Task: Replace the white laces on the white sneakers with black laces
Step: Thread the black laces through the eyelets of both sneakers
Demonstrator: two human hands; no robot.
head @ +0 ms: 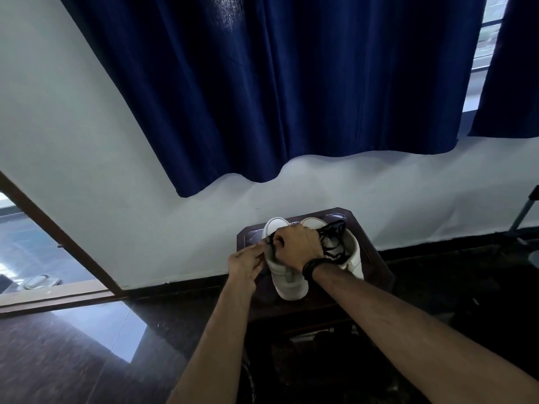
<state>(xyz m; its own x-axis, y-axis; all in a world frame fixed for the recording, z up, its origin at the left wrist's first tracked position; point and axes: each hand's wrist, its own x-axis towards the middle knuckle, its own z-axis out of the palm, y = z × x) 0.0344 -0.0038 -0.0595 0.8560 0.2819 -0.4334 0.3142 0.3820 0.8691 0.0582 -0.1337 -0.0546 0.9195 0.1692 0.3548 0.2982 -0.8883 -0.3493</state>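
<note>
Two white sneakers stand side by side on a small dark wooden table. Over the left sneaker my right hand is closed, pinching a black lace at the eyelets. My left hand presses against that shoe's left side, its fingers pinched at the same lace. A loose tangle of black lace lies in and over the right sneaker. My right hand hides most of the left shoe's tongue. No white laces are visible.
The table stands against a white wall under a dark blue curtain. A wooden-framed doorway opens at the left. The floor is dark and glossy. A metal stand leg shows at the far right.
</note>
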